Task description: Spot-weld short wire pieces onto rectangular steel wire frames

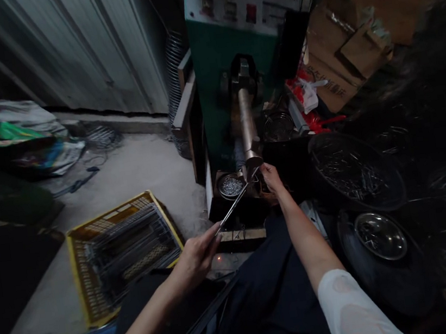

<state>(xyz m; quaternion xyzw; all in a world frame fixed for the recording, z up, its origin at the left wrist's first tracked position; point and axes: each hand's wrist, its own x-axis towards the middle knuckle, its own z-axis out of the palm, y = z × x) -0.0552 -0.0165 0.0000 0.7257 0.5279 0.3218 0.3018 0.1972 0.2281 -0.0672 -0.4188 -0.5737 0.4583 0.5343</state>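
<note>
Between the two hands, at the welding machine's [247,120] lower tip, a thin metal rod [232,208] slants up from the left hand [197,255], closed around its near end; it looks light, stiff and perhaps slippery, best taken by this end. Right hand [270,176] is pinching near its far end, but what exactly I cannot tell, with forearm reaching forward.

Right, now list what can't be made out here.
All in the head view:
What the right hand pinches, if anything: too small, hidden by its fingers.
The near end of the rod: hidden by the left hand.
Panel labels on the machine: too small and dim.
Full print on the carton: blurred.
The rest of the bag: cut off by the left edge.
</note>
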